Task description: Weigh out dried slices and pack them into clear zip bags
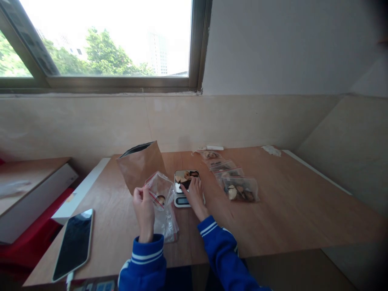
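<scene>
Clear bag (pixel 162 185) is pinched by left hand (pixel 144 207), while slices (pixel 182 178) on scale (pixel 181 201), touched by right hand (pixel 195 195) (grip cannot be told), could be knocked onto desk (pixel 291 202) by a sideways brush.

A: Left hand (pixel 143 208)?
B: Raised, fingers curled, tips pinched to thumb. Wrist (pixel 146 235) right below it, forearm (pixel 144 262) below that.
A: Right hand (pixel 195 196)?
B: Palm down, reaching forward. Thumb out to the hand's left, apart from the fingers; grip unclear. Right forearm (pixel 222 246) slants in from behind, to the hand's right.
A: Hands touching?
B: No, apart. Right's slightly farther forward.
</scene>
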`<state>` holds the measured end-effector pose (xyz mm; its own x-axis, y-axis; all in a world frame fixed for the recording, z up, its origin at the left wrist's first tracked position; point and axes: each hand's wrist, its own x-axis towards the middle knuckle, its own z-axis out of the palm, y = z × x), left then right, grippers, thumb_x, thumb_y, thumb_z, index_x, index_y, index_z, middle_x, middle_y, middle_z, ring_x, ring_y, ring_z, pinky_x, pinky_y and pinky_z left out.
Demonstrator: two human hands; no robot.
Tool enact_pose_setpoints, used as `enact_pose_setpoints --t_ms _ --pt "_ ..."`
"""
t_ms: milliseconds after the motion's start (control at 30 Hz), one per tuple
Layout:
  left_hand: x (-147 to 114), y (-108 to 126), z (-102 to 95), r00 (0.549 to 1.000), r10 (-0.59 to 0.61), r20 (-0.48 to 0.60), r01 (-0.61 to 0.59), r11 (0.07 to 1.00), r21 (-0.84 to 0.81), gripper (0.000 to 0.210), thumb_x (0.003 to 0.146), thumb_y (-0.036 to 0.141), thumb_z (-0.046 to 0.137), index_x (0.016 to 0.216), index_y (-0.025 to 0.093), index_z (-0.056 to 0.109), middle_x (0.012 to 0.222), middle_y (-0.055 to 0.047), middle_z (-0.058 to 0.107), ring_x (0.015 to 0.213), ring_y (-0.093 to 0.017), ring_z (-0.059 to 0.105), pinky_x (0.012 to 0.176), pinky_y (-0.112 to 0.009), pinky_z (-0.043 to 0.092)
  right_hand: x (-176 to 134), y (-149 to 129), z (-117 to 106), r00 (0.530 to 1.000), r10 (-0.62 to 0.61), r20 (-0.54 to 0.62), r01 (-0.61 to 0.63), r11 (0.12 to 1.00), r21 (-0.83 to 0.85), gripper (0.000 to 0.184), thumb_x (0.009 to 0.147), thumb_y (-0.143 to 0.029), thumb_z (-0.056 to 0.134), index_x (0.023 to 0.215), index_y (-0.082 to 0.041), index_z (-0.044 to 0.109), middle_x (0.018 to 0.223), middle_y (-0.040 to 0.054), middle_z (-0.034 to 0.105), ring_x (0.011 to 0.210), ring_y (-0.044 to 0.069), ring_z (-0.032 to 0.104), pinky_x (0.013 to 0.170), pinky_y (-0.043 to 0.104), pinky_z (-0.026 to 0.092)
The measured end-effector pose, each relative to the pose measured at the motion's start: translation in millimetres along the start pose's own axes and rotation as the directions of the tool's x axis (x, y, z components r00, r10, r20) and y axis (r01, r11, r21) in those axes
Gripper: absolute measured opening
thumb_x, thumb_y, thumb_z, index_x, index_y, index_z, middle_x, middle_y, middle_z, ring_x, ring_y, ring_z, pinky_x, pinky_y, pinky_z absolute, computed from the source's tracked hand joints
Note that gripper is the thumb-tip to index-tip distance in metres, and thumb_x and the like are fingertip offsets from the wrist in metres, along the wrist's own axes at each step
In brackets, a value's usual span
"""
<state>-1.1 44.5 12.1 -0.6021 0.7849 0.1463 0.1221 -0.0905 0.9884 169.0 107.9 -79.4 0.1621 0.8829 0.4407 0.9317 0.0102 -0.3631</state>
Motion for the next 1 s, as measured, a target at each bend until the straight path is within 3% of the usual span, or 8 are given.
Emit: enact_pose_setpoints --t_ms 200,400,533,667,733,900,1000 --pt "-6 -1 3.6 0.998 -0.053 0.029 0.054 0.998 -0.023 0.028 0.080 0.041 0.055 0.065 0.020 0.043 0.058 0.006 0.046 0.059 -0.013 0.044 0.059 -0.026 0.036 11 24 5 0.990 -0.138 0.002 0.137 0.988 0.073 0.018 0.091 -0.031 0.052 0.098 -0.015 0.056 0.096 0.0118 0.059 0.092 0.026 0.055 0.083 0.039 0.046" --pt "-12 7 6.9 0.997 -0.055 0.058 0.057 0.998 -0.032 0.029 0.079 0.041 0.056 0.064 0.020 0.042 0.057 0.007 0.044 0.058 -0.012 0.043 0.058 -0.025 0.035 12 33 7 0.986 -0.169 -0.009 0.167 0.963 0.212 0.009 0.089 -0.021 0.047 0.090 -0.018 0.055 0.092 0.0080 0.055 0.089 0.024 0.053 0.081 0.038 0.046" --pt "-15 5 8.1 0.996 -0.056 0.074 0.060 0.997 -0.046 0.029 0.079 0.042 0.057 0.065 0.020 0.043 0.059 0.006 0.045 0.059 -0.012 0.044 0.058 -0.025 0.036 13 35 6 0.988 -0.150 -0.035 0.154 0.941 0.302 0.013 0.085 -0.015 0.044 0.091 -0.017 0.056 0.092 0.0075 0.055 0.089 0.023 0.053 0.082 0.037 0.046" --pt "-16 3 7.7 0.994 -0.059 0.087 0.064 0.996 -0.055 0.030 0.078 0.044 0.057 0.065 0.021 0.043 0.057 0.006 0.045 0.058 -0.013 0.046 0.058 -0.026 0.036 13 35 1 0.982 -0.186 -0.042 0.189 0.910 0.368 0.029 0.083 -0.013 0.045 0.109 -0.017 0.057 0.101 0.0084 0.056 0.098 0.023 0.054 0.088 0.037 0.046" --pt "-16 3 7.1 0.995 -0.050 0.084 0.055 0.997 -0.050 0.031 0.078 0.044 0.057 0.065 0.021 0.042 0.057 0.006 0.045 0.058 -0.013 0.046 0.058 -0.026 0.036 13 35 -1 0.978 -0.209 -0.019 0.200 0.903 0.379 0.029 0.083 -0.012 0.045 0.106 -0.019 0.061 0.098 0.0073 0.055 0.097 0.023 0.054 0.086 0.036 0.046" --pt "-16 3 5.6 0.994 -0.053 0.100 0.057 0.998 -0.034 0.029 0.078 0.043 0.056 0.064 0.020 0.043 0.057 0.006 0.045 0.059 -0.013 0.045 0.059 -0.026 0.036 15 31 -13 0.994 -0.111 0.003 0.095 0.865 0.493 0.017 0.081 -0.013 0.048 0.086 -0.018 0.064 0.089 0.0056 0.054 0.085 0.021 0.058 0.080 0.035 0.049" --pt "-14 1 7.5 0.990 -0.057 0.128 0.060 0.998 -0.017 0.028 0.077 0.042 0.055 0.062 0.020 0.044 0.055 0.006 0.045 0.058 -0.013 0.044 0.058 -0.026 0.035 19 15 -41 0.996 -0.059 -0.069 0.088 0.798 0.596 0.013 0.080 -0.015 0.051 0.084 -0.019 0.063 0.087 0.0048 0.056 0.084 0.021 0.059 0.080 0.035 0.050"
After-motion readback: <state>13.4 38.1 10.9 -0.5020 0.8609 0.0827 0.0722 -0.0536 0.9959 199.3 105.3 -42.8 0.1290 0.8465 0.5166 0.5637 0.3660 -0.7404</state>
